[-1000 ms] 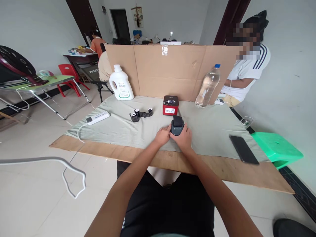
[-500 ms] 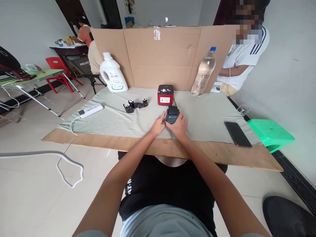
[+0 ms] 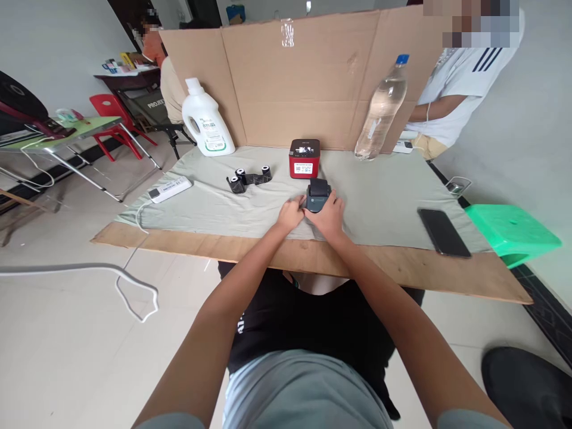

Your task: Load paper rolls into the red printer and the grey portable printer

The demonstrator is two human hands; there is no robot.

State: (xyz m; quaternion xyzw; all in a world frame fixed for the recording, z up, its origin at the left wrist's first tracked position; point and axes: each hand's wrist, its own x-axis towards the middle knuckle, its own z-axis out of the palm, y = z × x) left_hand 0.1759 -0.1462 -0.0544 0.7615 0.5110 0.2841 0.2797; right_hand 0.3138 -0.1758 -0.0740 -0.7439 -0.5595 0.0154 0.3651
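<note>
Near the front of the cloth-covered table (image 3: 375, 196) is a small dark grey device (image 3: 316, 204) with a raised black lid, resembling a portable printer. My right hand (image 3: 331, 215) grips its right side and front, thumb along the lower edge. Just left of it, my left hand (image 3: 290, 215) is closed, fingertips pinched at a small dark bit (image 3: 303, 203) by the device's left side; what that is stays unclear. Behind the device stands a red and black box (image 3: 304, 159) with a white label. To the left lie black ribbon rolls (image 3: 248, 178) joined by loose film.
A white jug (image 3: 208, 122) and a leaning water bottle (image 3: 382, 113) stand before a cardboard screen (image 3: 299, 89). A power strip (image 3: 170, 189) lies left, a phone (image 3: 443, 232) right. A green stool (image 3: 513, 232) stands beyond the table's right end. Other people sit behind the screen.
The camera view has tilted down and shifted slightly. My left hand has closed its fingers and drawn a little away from the device's left side; my right hand keeps its grip.
</note>
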